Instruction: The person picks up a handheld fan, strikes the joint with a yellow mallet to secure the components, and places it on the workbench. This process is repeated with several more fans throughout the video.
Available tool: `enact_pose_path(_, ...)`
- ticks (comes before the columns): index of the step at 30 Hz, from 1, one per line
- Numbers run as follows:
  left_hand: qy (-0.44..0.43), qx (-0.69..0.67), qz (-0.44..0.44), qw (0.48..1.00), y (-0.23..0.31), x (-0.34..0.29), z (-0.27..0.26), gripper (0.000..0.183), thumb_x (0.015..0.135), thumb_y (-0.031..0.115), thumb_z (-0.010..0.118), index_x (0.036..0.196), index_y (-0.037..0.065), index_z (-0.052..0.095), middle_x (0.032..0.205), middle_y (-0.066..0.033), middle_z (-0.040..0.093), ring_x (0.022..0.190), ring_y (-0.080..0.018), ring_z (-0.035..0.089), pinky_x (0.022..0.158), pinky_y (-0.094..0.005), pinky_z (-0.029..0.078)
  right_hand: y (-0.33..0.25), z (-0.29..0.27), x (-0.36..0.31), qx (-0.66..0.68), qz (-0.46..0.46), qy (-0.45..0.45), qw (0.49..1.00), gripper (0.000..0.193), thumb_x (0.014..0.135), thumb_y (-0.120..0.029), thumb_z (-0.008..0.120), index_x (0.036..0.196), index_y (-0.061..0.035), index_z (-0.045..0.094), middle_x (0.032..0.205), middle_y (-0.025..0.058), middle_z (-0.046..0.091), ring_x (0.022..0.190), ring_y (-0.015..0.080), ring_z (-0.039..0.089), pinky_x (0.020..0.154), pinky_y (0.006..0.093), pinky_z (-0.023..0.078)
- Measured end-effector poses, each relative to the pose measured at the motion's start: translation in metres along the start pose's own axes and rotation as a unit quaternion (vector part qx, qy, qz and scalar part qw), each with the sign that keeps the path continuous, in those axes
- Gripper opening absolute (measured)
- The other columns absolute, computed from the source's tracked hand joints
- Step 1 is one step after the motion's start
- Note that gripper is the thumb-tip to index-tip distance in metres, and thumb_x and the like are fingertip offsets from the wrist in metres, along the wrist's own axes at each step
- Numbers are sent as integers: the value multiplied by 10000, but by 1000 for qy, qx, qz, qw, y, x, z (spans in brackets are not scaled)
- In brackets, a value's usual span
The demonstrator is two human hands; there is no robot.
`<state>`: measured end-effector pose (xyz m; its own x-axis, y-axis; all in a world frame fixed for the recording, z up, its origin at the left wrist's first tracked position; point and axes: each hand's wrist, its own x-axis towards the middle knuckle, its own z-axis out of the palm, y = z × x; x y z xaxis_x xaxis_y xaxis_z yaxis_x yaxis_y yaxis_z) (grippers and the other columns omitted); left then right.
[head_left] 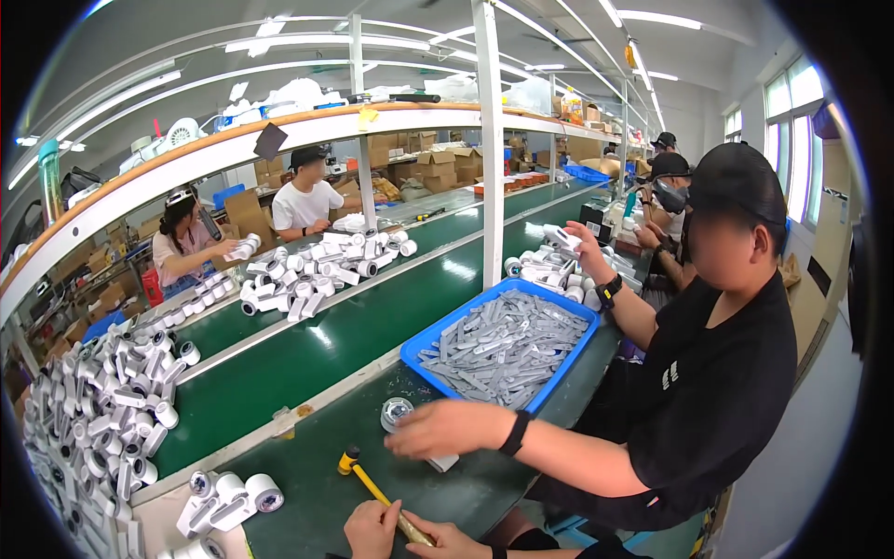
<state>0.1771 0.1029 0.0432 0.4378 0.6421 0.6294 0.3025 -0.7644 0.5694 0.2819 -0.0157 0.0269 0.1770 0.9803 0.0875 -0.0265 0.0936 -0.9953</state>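
Near the lower edge my left hand [371, 529] is closed at the handle of a small hammer [371, 485], thumb along its side. My right hand [449, 541] grips the lower end of the same handle. The hammer has a yellow handle and a black and yellow head, which points away from me over the green bench. Just beyond it, a co-worker's blurred hand [452, 430] reaches beside a round white part [397, 412]. Another white piece [440, 463] lies partly hidden under that hand.
A blue tray [406, 354] holds many grey flat strips. White handled parts [102, 410] pile up at left, with a few [223, 503] nearer me. The co-worker [717, 373] at right raises a white part [561, 237]. A white post [492, 149] stands beside the green conveyor [279, 382].
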Motion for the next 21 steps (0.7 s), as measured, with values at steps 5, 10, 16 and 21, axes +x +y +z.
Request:
enact_pose_path(5,-11,-3,-20,1000,3,-1,-2,295,889,251,710,717,54,575,702,-136,580,645,-346,569,592,-432,455,6,-1,0,-9,-30,-6,1000,677,946,-141,619,1544,-91,305,785,-4,589,588,63,493,551,245,461)
enact_pose_path(10,-23,4,-19,1000,2,-1,-5,239,880,234,719,802,45,596,749,-140,606,681,-347,584,618,-437,467,3,-2,-1,3,-47,-13,999,685,953,-154,621,1553,-114,294,768,-7,581,578,60,492,536,239,449)
enact_pose_path(16,15,12,-1,1000,3,4,-3,115,871,88,690,824,38,599,788,-97,575,676,-268,590,564,-375,462,1,-8,-5,150,12,4,989,684,960,-129,625,1554,-94,288,819,10,614,572,65,525,536,228,461)
enact_pose_path(21,-24,18,-1,1000,-8,5,2,99,865,56,677,943,31,621,928,-123,572,875,-294,591,751,-371,494,-20,-25,-50,188,-11,22,982,667,972,-99,611,1553,-88,284,830,25,631,565,79,544,531,234,465)
